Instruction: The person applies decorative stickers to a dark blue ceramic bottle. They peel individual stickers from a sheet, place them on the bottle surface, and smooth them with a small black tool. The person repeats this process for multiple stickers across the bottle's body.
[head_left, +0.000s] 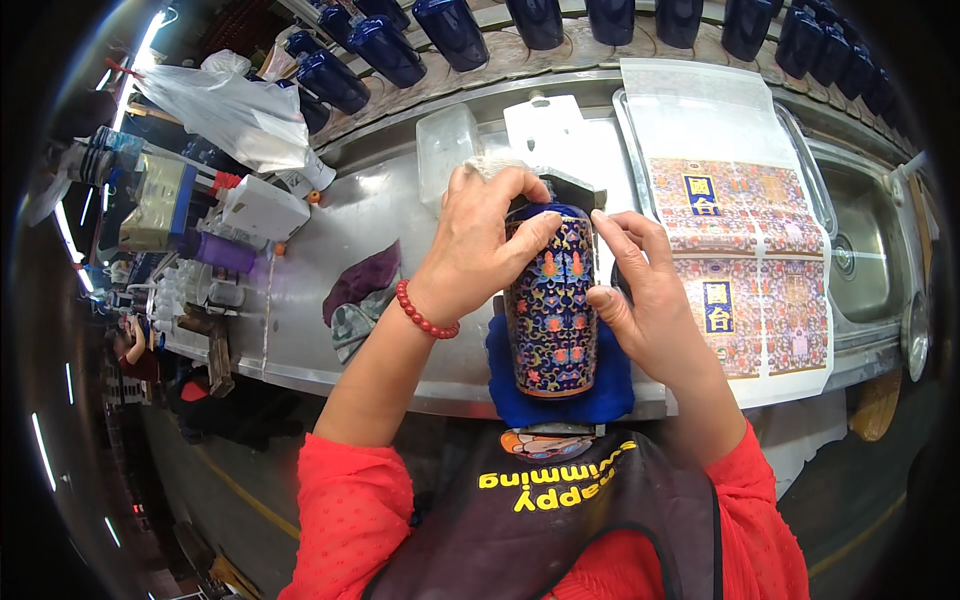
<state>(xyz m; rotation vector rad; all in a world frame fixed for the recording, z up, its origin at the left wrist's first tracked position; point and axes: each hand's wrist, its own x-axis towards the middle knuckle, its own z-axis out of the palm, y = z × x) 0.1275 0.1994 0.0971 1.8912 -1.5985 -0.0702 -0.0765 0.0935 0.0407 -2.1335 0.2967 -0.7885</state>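
A dark blue bottle (552, 330) covered in a colourful floral pattern lies in front of me, its base toward me and its shoulder away. Below it is a blue cloth (612, 392) at the counter's near edge. My left hand (485, 225), with a red bead bracelet on the wrist, grips the bottle's shoulder, thumb on the patterned face and fingers curled over the far end. My right hand (650, 290) is at the bottle's right side, index finger and thumb apart, their tips at its edge. The neck is mostly hidden by my left hand.
Printed decal sheets (740, 270) lie on the right, before a metal sink (865, 250). A crumpled purple cloth (365, 285) and a clear plastic box (445, 150) sit on the steel counter (300, 345). Several blue bottles (450, 32) line the conveyor (500, 55) beyond.
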